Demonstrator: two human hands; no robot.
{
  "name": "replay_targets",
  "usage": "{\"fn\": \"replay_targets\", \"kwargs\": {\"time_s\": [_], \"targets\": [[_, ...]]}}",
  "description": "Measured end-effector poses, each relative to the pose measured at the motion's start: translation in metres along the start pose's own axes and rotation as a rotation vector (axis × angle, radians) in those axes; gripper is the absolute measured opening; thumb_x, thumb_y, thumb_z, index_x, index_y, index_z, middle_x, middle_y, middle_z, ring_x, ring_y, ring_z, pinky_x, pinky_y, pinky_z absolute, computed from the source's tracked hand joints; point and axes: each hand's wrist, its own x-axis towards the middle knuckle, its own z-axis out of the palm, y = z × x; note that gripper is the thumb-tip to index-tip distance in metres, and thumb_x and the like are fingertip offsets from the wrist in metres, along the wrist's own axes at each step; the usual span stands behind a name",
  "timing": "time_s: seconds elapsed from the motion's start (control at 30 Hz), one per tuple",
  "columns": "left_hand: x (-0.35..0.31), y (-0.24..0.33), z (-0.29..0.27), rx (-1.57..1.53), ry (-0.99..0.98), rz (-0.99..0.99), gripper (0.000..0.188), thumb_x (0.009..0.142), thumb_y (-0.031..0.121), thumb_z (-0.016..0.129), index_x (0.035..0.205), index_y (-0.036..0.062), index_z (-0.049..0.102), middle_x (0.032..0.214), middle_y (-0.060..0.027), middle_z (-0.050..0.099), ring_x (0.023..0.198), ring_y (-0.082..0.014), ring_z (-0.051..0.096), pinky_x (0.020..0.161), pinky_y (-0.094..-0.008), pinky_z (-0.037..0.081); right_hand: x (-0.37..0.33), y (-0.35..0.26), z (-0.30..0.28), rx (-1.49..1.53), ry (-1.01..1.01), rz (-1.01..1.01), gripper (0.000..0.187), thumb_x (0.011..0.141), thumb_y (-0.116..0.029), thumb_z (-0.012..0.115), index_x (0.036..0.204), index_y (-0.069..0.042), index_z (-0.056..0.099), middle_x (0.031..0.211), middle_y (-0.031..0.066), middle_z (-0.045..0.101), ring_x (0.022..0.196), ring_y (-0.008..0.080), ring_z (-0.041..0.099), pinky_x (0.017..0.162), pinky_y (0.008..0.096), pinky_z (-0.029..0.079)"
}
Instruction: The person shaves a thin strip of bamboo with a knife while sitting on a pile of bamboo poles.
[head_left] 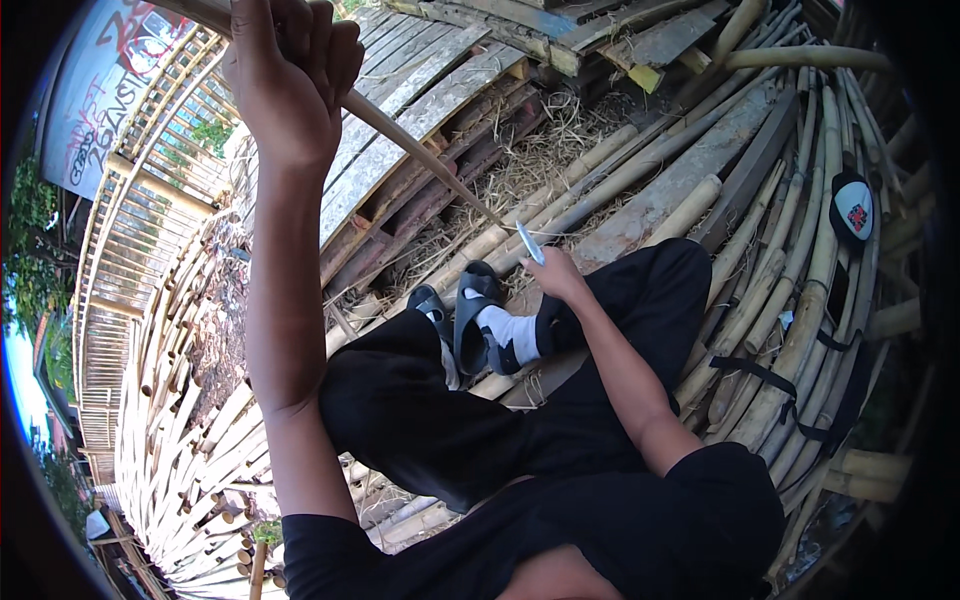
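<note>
My left hand (290,80) is raised at the top left, its fingers wrapped round a long, thin bamboo stick (420,153). The stick slants down to the right, and its lower end comes close to a knife (530,244) with a pale, shiny blade. My right hand (558,273) grips this knife, holding it low in front of my right knee; its handle is hidden in the fist. Whether the blade touches the stick, I cannot tell.
Bamboo poles (800,250) lie under and around me, with more stacked cut poles (190,480) at the left. Wooden pallets (420,90) stand ahead, beside dry straw and shavings (560,135). A slatted bamboo fence (150,200) rises at far left. Black straps (755,372) lie at right.
</note>
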Motion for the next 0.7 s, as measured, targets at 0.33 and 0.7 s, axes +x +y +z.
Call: {"fn": "replay_targets", "kwargs": {"time_s": [0.33, 0.7], "targets": [[-0.027, -0.066, -0.007, 0.04, 0.043, -0.054, 0.046, 0.094, 0.04, 0.046, 0.059, 0.012, 0.036, 0.045, -0.0003, 0.03, 0.035, -0.0106, 0.031, 0.035, -0.0253, 0.026, -0.037, 0.043, 0.0, 0.062, 0.139, 0.021, 0.031, 0.076, -0.028, 0.073, 0.082, 0.0, 0.062, 0.068, 0.0101, 0.063, 0.055, 0.0184, 0.061, 0.053, 0.0326, 0.048], [-0.053, -0.093, -0.007, -0.013, 0.073, -0.294, 0.052, 0.096, 0.034, 0.051, 0.051, 0.0132, 0.033, 0.042, 0.0033, 0.028, 0.032, -0.007, 0.027, 0.033, -0.0254, 0.019, -0.078, -0.045, -0.061, 0.215, 0.204, -0.384, 0.019, 0.093, -0.016, 0.05, 0.096, 0.001, 0.058, 0.079, 0.0204, 0.062, 0.074, 0.0397, 0.06, 0.062, 0.0439, 0.046]]}}
